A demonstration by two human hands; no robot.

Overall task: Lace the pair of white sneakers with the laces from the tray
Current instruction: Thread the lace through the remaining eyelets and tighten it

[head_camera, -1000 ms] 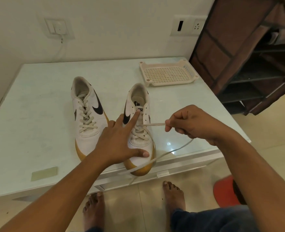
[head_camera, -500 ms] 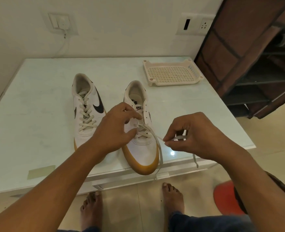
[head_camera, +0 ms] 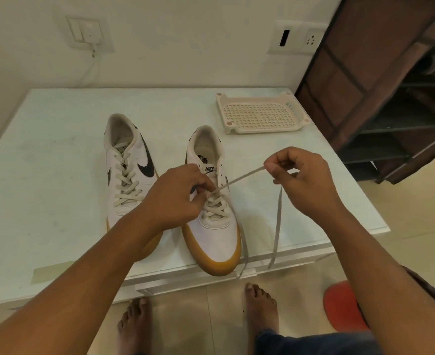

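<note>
Two white sneakers with black swooshes and tan soles stand side by side on the white table [head_camera: 57,162]. The left sneaker [head_camera: 128,170] is laced to the top. The right sneaker [head_camera: 212,226] is laced over its lower eyelets. My left hand [head_camera: 178,198] rests on its tongue with the fingers pinched at the lace crossing. My right hand [head_camera: 301,180] pinches the beige lace [head_camera: 242,176] and holds it taut, up and to the right of the shoe. Two lace ends hang over the table's front edge.
The cream perforated tray [head_camera: 261,115] sits at the back right of the table with nothing in it. A dark shoe rack [head_camera: 390,85] stands to the right. A strip of tape [head_camera: 48,271] lies near the front edge. My bare feet and a red object [head_camera: 342,308] are on the floor.
My right hand has risen and moved away from the shoe, drawing the lace taut. My left hand has stayed on the right sneaker's lacing.
</note>
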